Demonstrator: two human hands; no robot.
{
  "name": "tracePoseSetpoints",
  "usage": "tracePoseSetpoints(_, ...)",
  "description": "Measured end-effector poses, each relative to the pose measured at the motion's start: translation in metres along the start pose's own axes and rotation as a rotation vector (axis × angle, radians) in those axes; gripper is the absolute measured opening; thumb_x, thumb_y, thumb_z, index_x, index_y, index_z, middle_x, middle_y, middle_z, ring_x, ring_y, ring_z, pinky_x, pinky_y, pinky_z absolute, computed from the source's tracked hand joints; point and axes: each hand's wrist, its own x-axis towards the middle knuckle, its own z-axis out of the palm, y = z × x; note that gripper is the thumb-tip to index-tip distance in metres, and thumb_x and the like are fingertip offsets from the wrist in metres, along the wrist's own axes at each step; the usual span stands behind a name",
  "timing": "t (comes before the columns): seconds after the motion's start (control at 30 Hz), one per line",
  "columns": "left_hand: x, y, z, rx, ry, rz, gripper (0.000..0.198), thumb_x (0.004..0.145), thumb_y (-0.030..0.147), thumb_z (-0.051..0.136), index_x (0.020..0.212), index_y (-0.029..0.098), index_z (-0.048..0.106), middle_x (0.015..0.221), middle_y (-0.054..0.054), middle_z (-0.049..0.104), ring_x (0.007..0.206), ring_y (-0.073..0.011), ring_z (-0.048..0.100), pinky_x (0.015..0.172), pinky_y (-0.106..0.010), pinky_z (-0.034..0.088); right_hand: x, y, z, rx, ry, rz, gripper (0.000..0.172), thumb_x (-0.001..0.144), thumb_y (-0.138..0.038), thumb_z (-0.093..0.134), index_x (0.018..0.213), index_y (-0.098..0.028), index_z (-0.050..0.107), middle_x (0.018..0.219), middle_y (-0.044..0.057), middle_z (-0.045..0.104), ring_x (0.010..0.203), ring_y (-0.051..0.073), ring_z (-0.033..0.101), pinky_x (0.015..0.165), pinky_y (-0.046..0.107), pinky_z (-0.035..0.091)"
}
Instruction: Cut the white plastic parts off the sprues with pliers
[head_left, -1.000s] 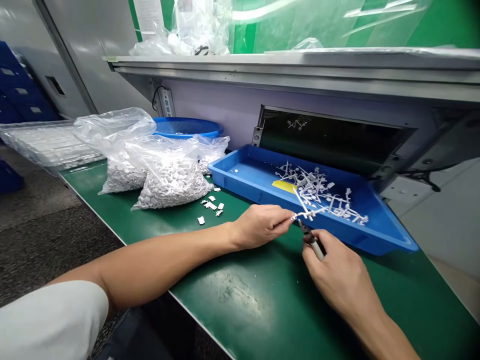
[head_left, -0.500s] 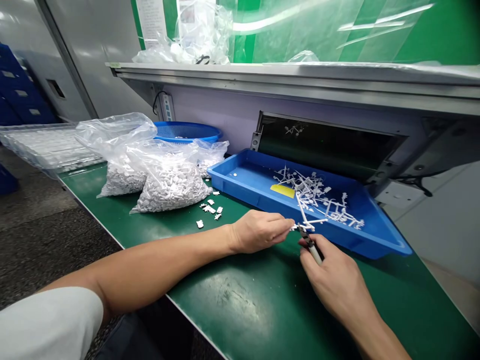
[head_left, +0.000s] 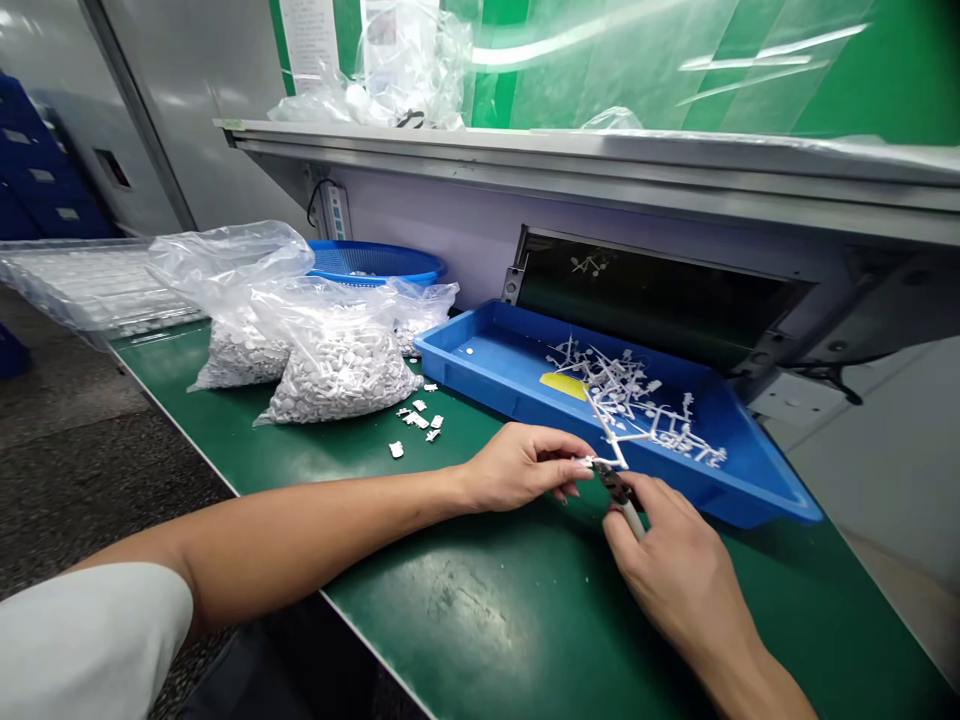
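Observation:
My left hand (head_left: 517, 465) pinches one end of a white plastic sprue (head_left: 609, 440) just in front of the blue tray (head_left: 495, 375). My right hand (head_left: 675, 570) is closed round a small pair of cutters (head_left: 621, 495), whose dark jaws meet the sprue beside my left fingertips. Both hands hover low over the green table (head_left: 480, 610). Inside the tray lies a heap of white sprues (head_left: 637, 395) and a yellow label (head_left: 562, 383).
Two clear bags of small white parts (head_left: 330, 365) stand at the left, with loose white pieces (head_left: 416, 420) scattered beside them. A blue round basket (head_left: 375, 262) sits behind. A dark chute opening (head_left: 660, 295) is in the wall behind the tray. Clear trays (head_left: 82, 285) lie far left.
Both hands have sunk slightly toward the table with the sprue and cutters. The cutter jaws have closed in on the sprue next to my left fingers.

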Motion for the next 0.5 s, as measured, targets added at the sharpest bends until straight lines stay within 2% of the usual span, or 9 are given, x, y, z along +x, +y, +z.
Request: tracePoseSetpoints(0.5,-0.0013,-0.0023,0.0019,0.002,0.022,-0.011,0.036,0.082,0.040,0.070,0.104,0.011,0.069,0.081,-0.004,0.066,0.067,-0.0103,0.063,0.065,-0.022,0.056,0.0000,0.0069,-0.0004,-0.137,0.072,-0.123,0.022,0.086,-0.028,0.046,0.105,-0.025,0.057,0.093,0.003,0.062,0.088,0.024,0.054,0.075,0.037,0.042)
